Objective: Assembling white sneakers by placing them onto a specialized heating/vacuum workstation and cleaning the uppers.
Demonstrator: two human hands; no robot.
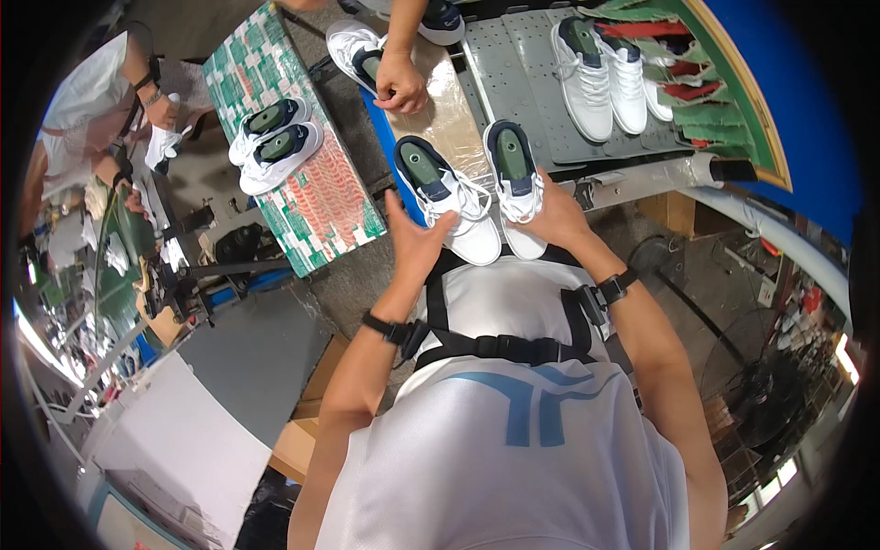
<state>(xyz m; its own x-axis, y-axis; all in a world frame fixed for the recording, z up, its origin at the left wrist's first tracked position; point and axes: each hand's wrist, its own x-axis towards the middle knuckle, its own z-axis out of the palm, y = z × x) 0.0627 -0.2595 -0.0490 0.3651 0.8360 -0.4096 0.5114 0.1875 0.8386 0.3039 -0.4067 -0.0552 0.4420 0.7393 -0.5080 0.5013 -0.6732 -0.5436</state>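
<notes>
Two white lace-up sneakers with dark linings and green insoles are side by side before me, toes toward my body. My left hand (417, 236) is beside the left sneaker (469, 236), its thumb at the shoe's side and its fingers spread away from it. Around the outer side of the right sneaker (511, 160) my right hand (556, 217) is closed, fingers near the laces. Loose white laces lie over the left sneaker's opening. Both shoes overlap the near end of a narrow bench covered in brown, shiny wrapping (445, 128).
Across the bench a co-worker's hand (401, 84) is near another white sneaker (351, 46). A taped board (335, 206) at left carries a pair of sneakers (280, 151). Finished-looking sneakers (587, 87) stand on the perforated metal conveyor (513, 82), before a green-fringed opening (724, 92).
</notes>
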